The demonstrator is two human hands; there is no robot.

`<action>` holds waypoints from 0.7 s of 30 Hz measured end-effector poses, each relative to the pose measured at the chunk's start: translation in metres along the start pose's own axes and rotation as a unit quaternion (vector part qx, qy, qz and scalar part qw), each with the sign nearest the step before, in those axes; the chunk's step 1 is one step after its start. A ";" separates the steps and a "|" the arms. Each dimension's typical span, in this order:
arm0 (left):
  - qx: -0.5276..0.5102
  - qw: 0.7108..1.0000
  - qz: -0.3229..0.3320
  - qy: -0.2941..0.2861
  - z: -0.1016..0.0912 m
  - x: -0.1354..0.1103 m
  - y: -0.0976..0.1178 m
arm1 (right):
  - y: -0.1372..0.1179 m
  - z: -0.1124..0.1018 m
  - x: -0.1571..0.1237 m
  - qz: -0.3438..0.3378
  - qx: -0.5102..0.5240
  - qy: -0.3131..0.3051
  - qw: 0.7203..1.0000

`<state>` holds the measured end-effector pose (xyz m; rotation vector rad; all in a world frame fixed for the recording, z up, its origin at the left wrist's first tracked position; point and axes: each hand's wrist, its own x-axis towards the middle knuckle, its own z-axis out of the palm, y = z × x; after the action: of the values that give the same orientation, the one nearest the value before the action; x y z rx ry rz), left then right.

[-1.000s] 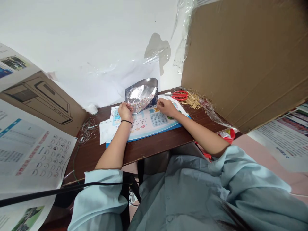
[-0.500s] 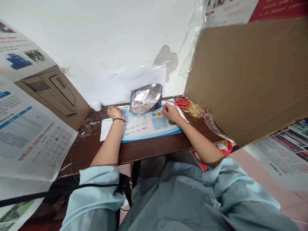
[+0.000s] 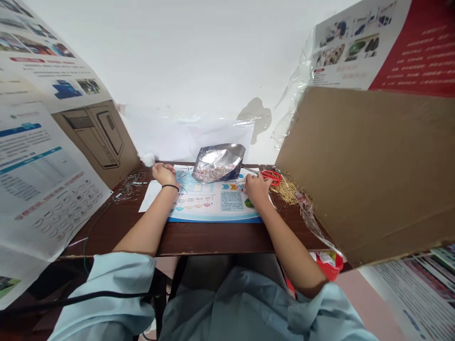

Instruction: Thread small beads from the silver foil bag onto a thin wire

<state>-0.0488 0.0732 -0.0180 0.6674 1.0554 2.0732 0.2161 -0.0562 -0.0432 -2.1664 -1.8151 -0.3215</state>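
One left hand (image 3: pixel 165 174) and one right hand (image 3: pixel 256 187) flank one pouch (image 3: pixel 219 164), both grips unclear.

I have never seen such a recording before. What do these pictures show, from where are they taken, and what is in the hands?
There is no machine here: a person works with two bare hands. One camera, worn on the head, looks forward and down. On the brown table lies a printed sheet; at its far side is an open silver bag with small bead-like pieces inside. The left hand is curled, left of the bag. The right hand is at the red-handled scissors, near thin yellow sticks. Whether either hand holds something, I cannot tell.
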 end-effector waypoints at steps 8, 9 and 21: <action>0.214 0.864 0.196 -0.411 0.005 -0.109 -0.013 | -0.019 -0.001 -0.007 -0.050 0.165 0.030 0.985; 0.246 0.825 0.236 -0.450 0.004 -0.120 -0.015 | -0.023 0.001 -0.007 -0.071 0.218 0.024 0.973; 0.351 0.770 0.193 -0.497 -0.004 -0.118 -0.026 | -0.034 0.026 -0.009 -0.119 0.451 0.059 0.882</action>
<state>0.0301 -0.0092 -0.0569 2.2002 1.0203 1.1379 0.1808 -0.0496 -0.0680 -1.2514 -1.6681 0.3013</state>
